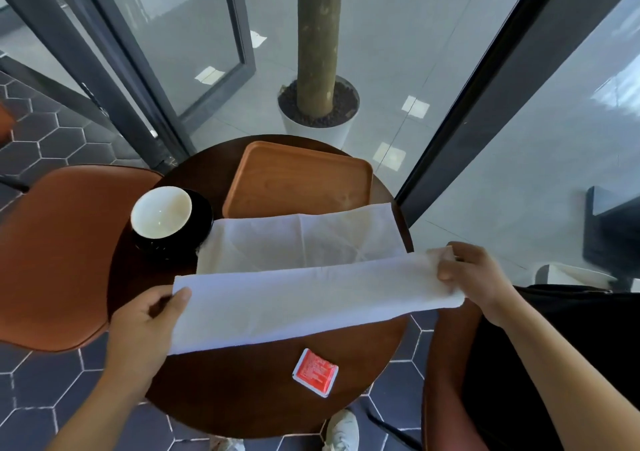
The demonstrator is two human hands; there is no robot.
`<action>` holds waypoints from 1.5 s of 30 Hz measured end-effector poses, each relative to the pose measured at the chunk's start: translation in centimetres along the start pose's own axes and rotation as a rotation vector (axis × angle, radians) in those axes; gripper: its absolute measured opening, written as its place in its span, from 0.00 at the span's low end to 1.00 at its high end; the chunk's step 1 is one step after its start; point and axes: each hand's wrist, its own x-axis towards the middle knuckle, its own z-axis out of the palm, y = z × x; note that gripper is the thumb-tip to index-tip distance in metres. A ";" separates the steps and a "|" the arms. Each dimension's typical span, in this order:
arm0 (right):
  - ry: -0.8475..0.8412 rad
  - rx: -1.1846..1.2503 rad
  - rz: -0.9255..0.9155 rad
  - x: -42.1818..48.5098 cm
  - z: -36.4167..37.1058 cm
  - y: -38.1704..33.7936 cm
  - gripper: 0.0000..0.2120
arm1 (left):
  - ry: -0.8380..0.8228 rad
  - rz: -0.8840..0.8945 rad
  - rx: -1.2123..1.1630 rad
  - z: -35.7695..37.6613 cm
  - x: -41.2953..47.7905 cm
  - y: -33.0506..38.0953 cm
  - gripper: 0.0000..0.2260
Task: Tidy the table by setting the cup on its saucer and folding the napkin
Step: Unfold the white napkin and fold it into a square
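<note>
A white napkin [304,277] lies across the round dark wooden table [249,391]. Its near part is lifted and doubled over toward the far part. My left hand [149,322] pinches the napkin's near left corner. My right hand [474,277] grips its right end, raised above the table edge. At the table's left, a cup [161,216], black outside and white inside, sits on a black saucer [204,215]. The napkin's far left corner touches the saucer.
A wooden tray [298,180] sits at the table's far side, with the napkin's far edge over its rim. A red packet [315,372] lies near the front edge. An orange chair [59,253] stands left. A potted trunk [318,104] and glass walls lie beyond.
</note>
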 end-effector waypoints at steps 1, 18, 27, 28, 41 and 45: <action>0.006 -0.005 0.003 0.1 0.0 0.0 0.13 | 0.009 0.004 -0.013 0.1 0.3 0.0 0.08; 0.143 -0.138 -0.106 9.5 4.7 -0.9 0.04 | 0.164 0.047 0.130 5.2 9.8 1.5 0.10; 0.155 -0.347 -0.154 14.1 6.5 -1.4 0.07 | 0.249 0.094 0.454 6.3 10.2 0.5 0.07; 0.147 -0.365 -0.151 14.3 6.6 -1.3 0.08 | 0.249 0.082 0.457 6.4 10.0 0.3 0.08; 0.196 -0.242 -0.021 7.1 5.7 2.2 0.17 | 0.122 -0.110 0.473 5.1 3.6 -3.7 0.15; 0.171 -0.340 0.033 4.9 6.1 3.9 0.18 | 0.046 -0.206 0.571 4.7 2.5 -4.2 0.18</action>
